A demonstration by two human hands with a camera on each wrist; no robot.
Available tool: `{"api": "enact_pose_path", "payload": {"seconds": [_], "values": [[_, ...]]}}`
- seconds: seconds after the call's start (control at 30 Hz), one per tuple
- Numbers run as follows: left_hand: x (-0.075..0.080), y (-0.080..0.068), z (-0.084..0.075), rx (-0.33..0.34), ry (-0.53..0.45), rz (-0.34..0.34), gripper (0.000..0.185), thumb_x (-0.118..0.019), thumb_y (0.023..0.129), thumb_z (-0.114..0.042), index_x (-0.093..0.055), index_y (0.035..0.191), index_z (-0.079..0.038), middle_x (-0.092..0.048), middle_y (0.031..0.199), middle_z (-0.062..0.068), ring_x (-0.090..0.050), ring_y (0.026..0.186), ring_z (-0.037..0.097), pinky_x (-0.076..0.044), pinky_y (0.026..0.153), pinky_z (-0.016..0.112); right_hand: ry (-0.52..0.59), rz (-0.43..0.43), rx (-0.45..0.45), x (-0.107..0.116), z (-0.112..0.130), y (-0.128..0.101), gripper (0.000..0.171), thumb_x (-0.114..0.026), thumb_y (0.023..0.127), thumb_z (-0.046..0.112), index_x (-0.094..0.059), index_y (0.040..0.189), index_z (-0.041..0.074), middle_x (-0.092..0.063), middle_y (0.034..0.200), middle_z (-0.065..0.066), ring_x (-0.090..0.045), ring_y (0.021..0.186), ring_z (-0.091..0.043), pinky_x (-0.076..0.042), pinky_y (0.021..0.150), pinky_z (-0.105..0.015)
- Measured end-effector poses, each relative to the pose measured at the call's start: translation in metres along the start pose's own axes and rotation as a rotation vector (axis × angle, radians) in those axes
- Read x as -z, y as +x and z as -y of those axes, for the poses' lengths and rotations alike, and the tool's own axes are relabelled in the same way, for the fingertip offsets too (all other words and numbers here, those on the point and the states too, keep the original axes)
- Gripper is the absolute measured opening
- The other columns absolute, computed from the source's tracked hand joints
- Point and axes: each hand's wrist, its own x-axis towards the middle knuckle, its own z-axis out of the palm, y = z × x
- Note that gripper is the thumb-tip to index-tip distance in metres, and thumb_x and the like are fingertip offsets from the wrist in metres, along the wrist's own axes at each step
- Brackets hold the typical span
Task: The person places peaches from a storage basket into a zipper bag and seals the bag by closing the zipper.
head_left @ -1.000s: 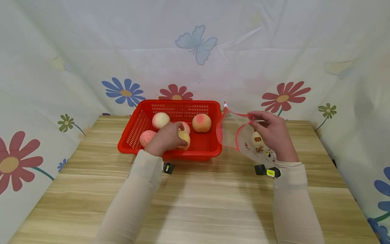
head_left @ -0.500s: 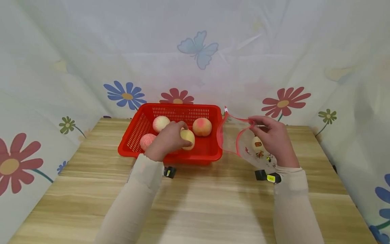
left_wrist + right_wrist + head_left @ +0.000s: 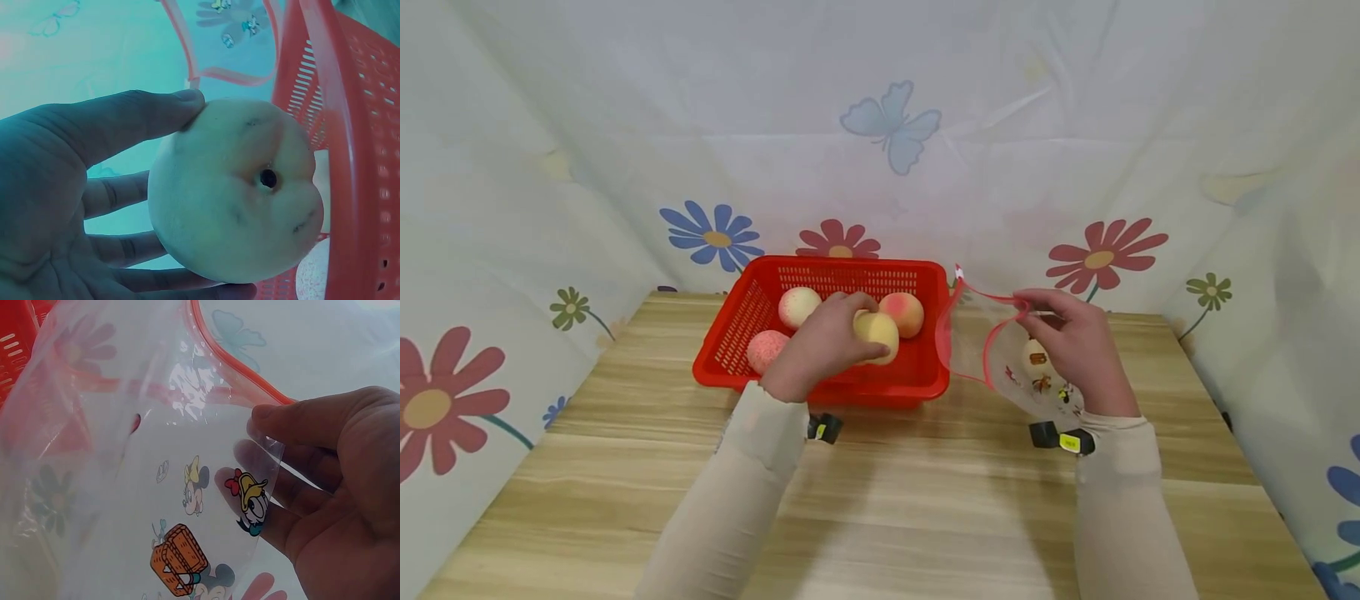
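Note:
In the head view my left hand (image 3: 827, 343) grips a pale yellow peach (image 3: 877, 337) over the red basket (image 3: 880, 390). Seen from the left wrist, thumb and fingers curve round this peach (image 3: 231, 194), and a dark hole shows in its dimpled end. To the right of the basket, my right hand (image 3: 1082, 342) pinches the rim of a clear zip bag (image 3: 967, 337) with a red-edged mouth. The bag's mouth hangs apart, toward the basket. Cartoon prints cover the clear wall of the bag (image 3: 125, 506) in the right wrist view.
Inside the basket lie a whitish peach (image 3: 800, 307), a pink speckled peach (image 3: 766, 351) and an orange-pink peach (image 3: 902, 314). The wooden table (image 3: 925, 500) runs back to a flowered cloth (image 3: 1000, 183) that hangs behind and at both sides.
My left hand has lifted the yellow peach from among the others and carried it rightward. My right hand still holds the bag in about the same spot. The head view has tilted slightly.

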Motion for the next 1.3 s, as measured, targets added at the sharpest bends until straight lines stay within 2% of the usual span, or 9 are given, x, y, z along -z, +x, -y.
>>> {"api": "enact_pose_path", "payload": {"seconds": [0.27, 0.43, 0.77, 1.0, 1.17, 1.3], "values": [[0.002, -0.003, -0.005, 0.003, -0.018, -0.031, 0.068, -0.087, 0.068, -0.034, -0.054, 0.127, -0.024, -0.055, 0.121, -0.003, -0.051, 0.103, 0.019, -0.059, 0.08, 0.04, -0.006, 0.0, -0.005, 0.0, 0.001, 0.0, 0.032, -0.063, 0.094, 0.022, -0.065, 0.125, 0.013, -0.069, 0.111, -0.013, -0.071, 0.091, -0.03, -0.05, 0.068, -0.008], [0.001, -0.005, -0.008, -0.011, -0.045, -0.055, 0.066, -0.087, 0.068, -0.035, -0.055, 0.126, -0.027, -0.053, 0.124, -0.003, -0.051, 0.106, 0.019, -0.059, 0.081, 0.042, -0.009, 0.001, -0.022, -0.001, 0.0, 0.0, 0.031, -0.064, 0.094, 0.021, -0.065, 0.124, 0.015, -0.069, 0.111, -0.011, -0.071, 0.092, -0.028, -0.052, 0.069, -0.011], [-0.004, -0.005, -0.007, -0.104, -0.081, -0.125, 0.066, -0.085, 0.07, -0.039, -0.055, 0.128, -0.027, -0.052, 0.132, -0.002, -0.05, 0.115, 0.019, -0.058, 0.085, 0.044, -0.001, 0.001, -0.025, -0.001, -0.003, 0.0, 0.031, -0.064, 0.093, 0.017, -0.065, 0.124, 0.015, -0.069, 0.111, -0.01, -0.071, 0.091, -0.029, -0.053, 0.067, -0.013], [-0.006, -0.005, -0.008, -0.141, -0.124, -0.139, 0.064, -0.083, 0.072, -0.041, -0.056, 0.128, -0.027, -0.052, 0.131, -0.002, -0.05, 0.117, 0.019, -0.057, 0.086, 0.044, -0.015, -0.003, -0.031, -0.001, -0.004, -0.001, 0.031, -0.064, 0.093, 0.017, -0.065, 0.124, 0.016, -0.07, 0.111, -0.008, -0.071, 0.088, -0.026, -0.053, 0.068, -0.014], [-0.01, -0.004, -0.007, -0.203, -0.179, -0.155, 0.061, -0.083, 0.073, -0.043, -0.057, 0.126, -0.028, -0.054, 0.128, -0.004, -0.051, 0.115, 0.016, -0.057, 0.087, 0.042, -0.023, -0.003, -0.034, -0.001, -0.004, 0.0, 0.031, -0.064, 0.093, 0.018, -0.065, 0.125, 0.016, -0.069, 0.111, -0.009, -0.071, 0.089, -0.026, -0.055, 0.069, -0.017], [-0.014, -0.003, -0.006, -0.277, -0.21, -0.162, 0.058, -0.081, 0.075, -0.042, -0.057, 0.125, -0.027, -0.053, 0.127, -0.005, -0.051, 0.114, 0.014, -0.057, 0.086, 0.038, -0.024, -0.003, -0.029, 0.0, -0.004, 0.0, 0.031, -0.064, 0.093, 0.019, -0.065, 0.124, 0.016, -0.069, 0.111, -0.008, -0.071, 0.092, -0.026, -0.057, 0.073, -0.021]]}}
